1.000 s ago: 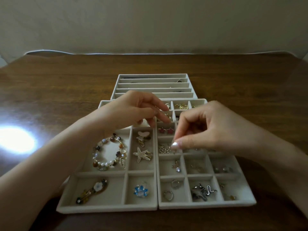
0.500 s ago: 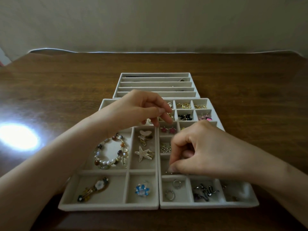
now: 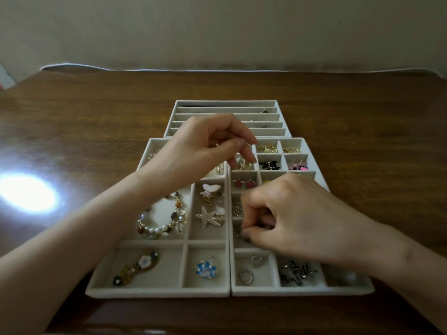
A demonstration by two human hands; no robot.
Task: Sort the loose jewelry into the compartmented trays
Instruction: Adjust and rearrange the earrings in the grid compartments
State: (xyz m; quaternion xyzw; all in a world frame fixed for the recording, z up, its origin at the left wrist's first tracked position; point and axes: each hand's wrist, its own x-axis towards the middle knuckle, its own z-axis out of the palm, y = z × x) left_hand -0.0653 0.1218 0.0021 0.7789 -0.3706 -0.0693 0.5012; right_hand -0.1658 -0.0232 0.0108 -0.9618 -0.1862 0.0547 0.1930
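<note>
Your right hand [image 3: 290, 218] keeps its grip pinched on a small jewelry piece [image 3: 240, 235] in the tray [image 3: 302, 291] compartment just behind the hoop earrings [image 3: 251, 269], likely placing it, so next part those fingertips cleanly; whether your left hand [image 3: 200, 151] grips anything, I cannot tell.

Close head-worn view, forward-down over trays [image 3: 302, 291]

Dark brown wooden table [image 3: 362, 112] fills most of the shot, with a big blown-out glare spot [image 3: 26, 193] on it over at 9 o'clock. There's a plain beige wall [image 3: 217, 27] up at 12, with a thin pale strip [image 3: 169, 69] running along the table's far edge. A bit of something white and red [image 3: 3, 79] peeks in around 10, can't tell what.
</note>
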